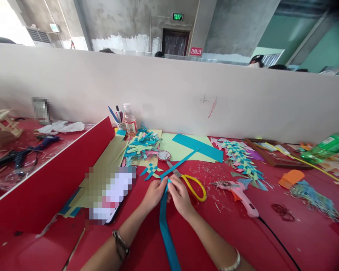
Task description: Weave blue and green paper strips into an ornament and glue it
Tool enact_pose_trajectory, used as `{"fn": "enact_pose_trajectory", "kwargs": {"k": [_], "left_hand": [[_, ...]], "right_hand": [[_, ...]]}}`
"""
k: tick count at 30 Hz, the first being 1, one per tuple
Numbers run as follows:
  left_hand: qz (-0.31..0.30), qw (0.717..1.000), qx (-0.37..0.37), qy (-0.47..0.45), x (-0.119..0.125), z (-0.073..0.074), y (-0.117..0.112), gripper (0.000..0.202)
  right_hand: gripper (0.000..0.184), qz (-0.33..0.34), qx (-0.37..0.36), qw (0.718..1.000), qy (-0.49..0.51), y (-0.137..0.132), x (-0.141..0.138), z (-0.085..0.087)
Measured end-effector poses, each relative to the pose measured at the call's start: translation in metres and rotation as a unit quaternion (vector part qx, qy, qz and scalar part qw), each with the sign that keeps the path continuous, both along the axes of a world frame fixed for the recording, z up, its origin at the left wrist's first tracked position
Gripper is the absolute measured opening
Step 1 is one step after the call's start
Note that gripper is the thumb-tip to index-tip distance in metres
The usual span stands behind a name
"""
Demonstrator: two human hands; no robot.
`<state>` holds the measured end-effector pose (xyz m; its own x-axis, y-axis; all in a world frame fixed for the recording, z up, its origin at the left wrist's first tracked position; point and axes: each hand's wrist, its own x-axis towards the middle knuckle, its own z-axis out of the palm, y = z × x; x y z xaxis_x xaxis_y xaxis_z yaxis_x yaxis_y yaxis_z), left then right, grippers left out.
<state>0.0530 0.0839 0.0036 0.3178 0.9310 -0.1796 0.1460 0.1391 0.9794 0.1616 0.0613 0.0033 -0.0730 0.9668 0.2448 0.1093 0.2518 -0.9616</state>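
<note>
My left hand and my right hand meet over the middle of the table, fingers closed on a long blue paper strip. The strip runs down from my fingertips toward the bottom edge; a narrower length reaches up and right from my fingers. My fingers partly hide where they pinch it. Just beyond lie yellow-handled scissors and a small woven blue-and-green paper piece. A pink glue gun rests right of my right hand. A phone, its screen blurred, is left of my left hand.
A pile of paper strips, pale green sheet and woven paper form lie behind. Pens and a clear bottle stand near the white partition. A red divider borders the left; a green bottle lies right.
</note>
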Motion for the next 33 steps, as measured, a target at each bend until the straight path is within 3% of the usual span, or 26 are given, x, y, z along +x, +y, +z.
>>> {"fn": "enact_pose_trajectory", "kwargs": {"k": [5, 14, 20, 25, 28, 33], "left_hand": [[0.017, 0.999, -0.038, -0.02, 0.005, -0.007, -0.01, 0.061], [0.022, 0.999, -0.039, -0.008, 0.004, -0.006, -0.017, 0.059], [0.034, 0.999, 0.002, 0.01, 0.003, -0.004, -0.013, 0.047], [0.037, 0.998, 0.038, -0.026, 0.001, 0.003, -0.012, 0.035], [0.048, 0.996, 0.054, -0.046, 0.002, 0.005, -0.011, 0.033], [0.046, 0.996, 0.015, -0.071, 0.002, 0.008, -0.012, 0.039]], "right_hand": [[0.029, -0.039, -0.02, 0.999, -0.012, -0.007, -0.001, -0.017], [0.03, -0.001, -0.081, 0.996, 0.035, -0.005, 0.003, -0.013], [0.028, 0.012, -0.045, 0.999, 0.014, -0.003, 0.005, -0.011], [0.025, 0.001, -0.004, 1.0, -0.027, -0.004, 0.009, -0.004], [0.026, 0.007, -0.013, 0.999, -0.031, -0.004, 0.01, -0.003], [0.028, 0.025, -0.055, 0.998, 0.022, -0.004, 0.009, -0.002]]}}
